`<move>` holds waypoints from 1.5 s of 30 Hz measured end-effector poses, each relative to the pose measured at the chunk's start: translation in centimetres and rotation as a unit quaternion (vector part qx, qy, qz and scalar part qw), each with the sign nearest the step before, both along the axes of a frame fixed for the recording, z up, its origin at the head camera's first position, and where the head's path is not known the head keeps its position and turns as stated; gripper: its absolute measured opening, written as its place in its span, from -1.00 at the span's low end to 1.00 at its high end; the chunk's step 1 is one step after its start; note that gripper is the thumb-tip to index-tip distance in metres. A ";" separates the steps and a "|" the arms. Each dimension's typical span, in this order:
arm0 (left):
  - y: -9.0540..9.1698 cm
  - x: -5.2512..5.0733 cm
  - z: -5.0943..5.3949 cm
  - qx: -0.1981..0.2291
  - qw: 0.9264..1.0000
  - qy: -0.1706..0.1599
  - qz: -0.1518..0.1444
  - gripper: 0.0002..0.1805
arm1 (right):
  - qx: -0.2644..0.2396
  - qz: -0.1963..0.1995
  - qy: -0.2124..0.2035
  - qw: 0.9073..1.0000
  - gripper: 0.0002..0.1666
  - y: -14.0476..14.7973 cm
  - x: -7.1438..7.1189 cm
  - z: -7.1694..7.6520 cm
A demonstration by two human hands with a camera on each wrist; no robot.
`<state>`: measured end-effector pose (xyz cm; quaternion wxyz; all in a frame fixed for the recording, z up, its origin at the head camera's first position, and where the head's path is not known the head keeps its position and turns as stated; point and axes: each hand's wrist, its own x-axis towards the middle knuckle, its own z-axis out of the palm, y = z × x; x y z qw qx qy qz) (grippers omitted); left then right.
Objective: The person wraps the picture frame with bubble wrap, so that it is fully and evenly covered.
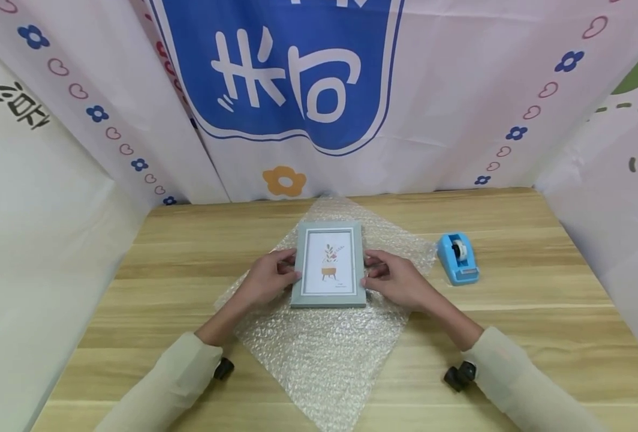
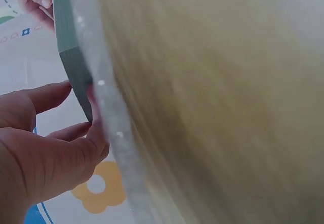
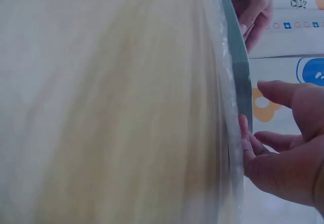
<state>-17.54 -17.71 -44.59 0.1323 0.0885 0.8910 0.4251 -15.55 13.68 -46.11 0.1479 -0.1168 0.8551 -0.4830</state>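
Observation:
A pale grey-green picture frame [image 1: 328,258] with a plant drawing lies face up on a sheet of bubble wrap [image 1: 324,348], which is spread cornerwise on the table. My left hand [image 1: 267,277] holds the frame's left side, its thumb on the edge and fingers bent against the side. On the opposite side, my right hand [image 1: 397,279] holds the frame the same way. The left wrist view shows the frame's side [image 2: 81,82] between thumb and fingers, close above the wrap. In the right wrist view, fingertips [image 3: 244,125] touch the frame's lower side by the wrap.
A blue tape dispenser [image 1: 458,258] with a roll of tape stands to the right, near the wrap's right corner. The wooden table [image 1: 529,300] is bounded by a printed cloth [image 1: 432,120] at the back and white side walls.

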 end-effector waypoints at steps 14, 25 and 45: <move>0.1 -0.3 0.2 0.004 1.000 -0.021 0.006 -0.30 | -0.029 0.017 -0.046 0.998 -0.09 0.7 -0.9 -0.1; -0.7 -0.7 0.6 0.048 0.995 -0.082 0.013 -0.33 | -0.012 0.017 -0.054 0.998 -0.19 0.6 -1.5 0.5; 0.5 -2.2 0.4 0.033 0.996 -0.072 0.032 -0.39 | 0.005 -0.001 -0.040 0.999 -0.18 0.4 -2.6 0.3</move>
